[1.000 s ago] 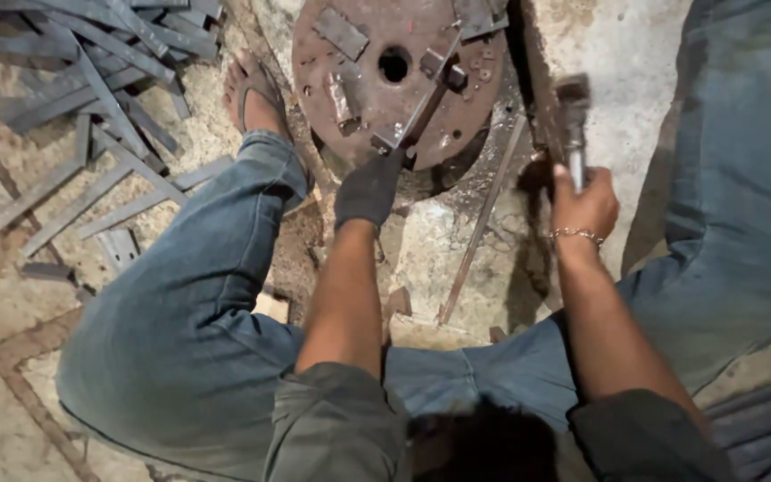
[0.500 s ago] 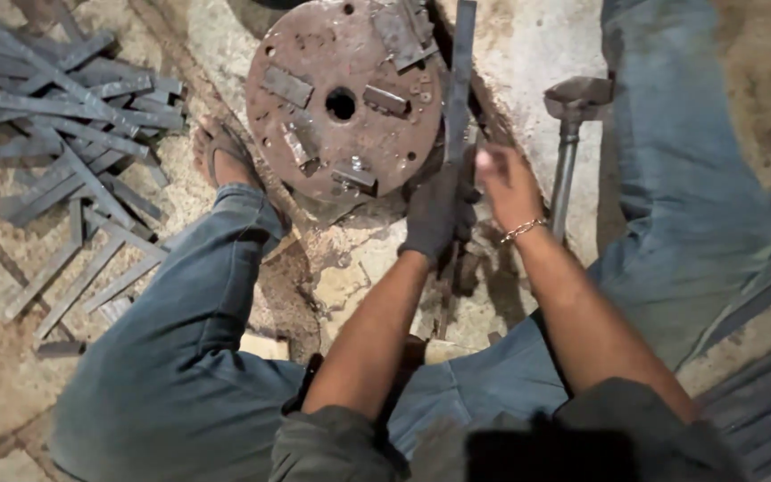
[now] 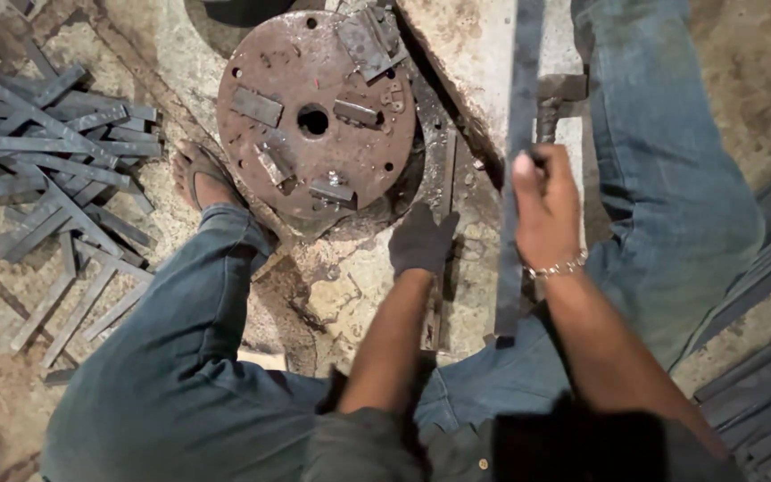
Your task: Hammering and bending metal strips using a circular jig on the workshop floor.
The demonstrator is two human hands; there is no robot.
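Observation:
My right hand [image 3: 546,210] is closed around a long flat steel bar [image 3: 518,107] and holds it nearly upright in the picture, from the top edge down to my knee. My left hand [image 3: 421,241], in a dark glove, rests low on the stone floor just below a rusty round plate [image 3: 314,116] that has small blocks welded on it. A thin metal strip [image 3: 439,312] lies on the floor along the glove's right side. The glove's fingers are curled, and I cannot see whether they grip that strip.
A hammer [image 3: 557,94] lies behind the bar on a pale slab. A pile of flat metal strips [image 3: 46,178] covers the floor at left, and more strips [image 3: 760,357] lie at right. My sandalled foot [image 3: 203,178] sits beside the plate.
Half a second ago both hands were together on the bar. The gloved left hand has let go and dropped toward the floor strip, while the right hand carried the bar to the right.

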